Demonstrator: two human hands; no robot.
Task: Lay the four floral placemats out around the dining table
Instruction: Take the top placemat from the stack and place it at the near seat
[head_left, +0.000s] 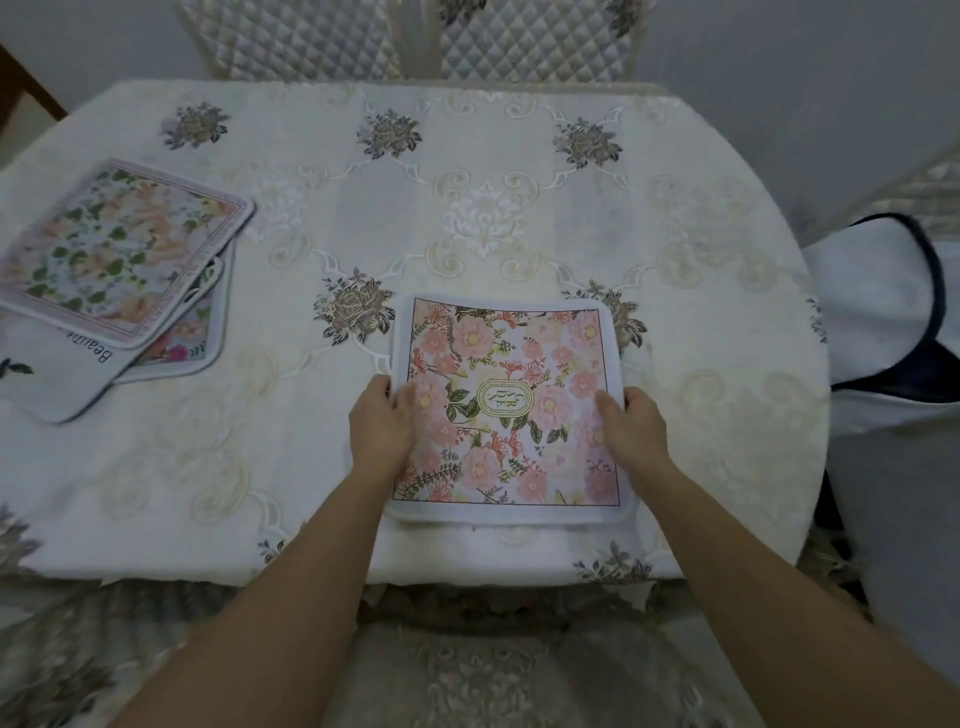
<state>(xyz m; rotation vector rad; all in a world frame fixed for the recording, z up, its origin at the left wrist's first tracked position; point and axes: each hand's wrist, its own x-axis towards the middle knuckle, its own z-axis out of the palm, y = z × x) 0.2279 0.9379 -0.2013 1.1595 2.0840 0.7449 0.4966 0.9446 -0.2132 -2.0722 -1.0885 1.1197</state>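
Near the front edge of the worktop, the head view shows the pink placemat lying flat, my left hand and right hand each pinching a side edge, thumbs on top. I judge it thin, light and floppy, best held at two opposite edges to keep it from folding. Well left of that mat, three more placemats lie overlapped in a loose pile. No containers are visible.

Four placemats: one near edge, three stacked left.
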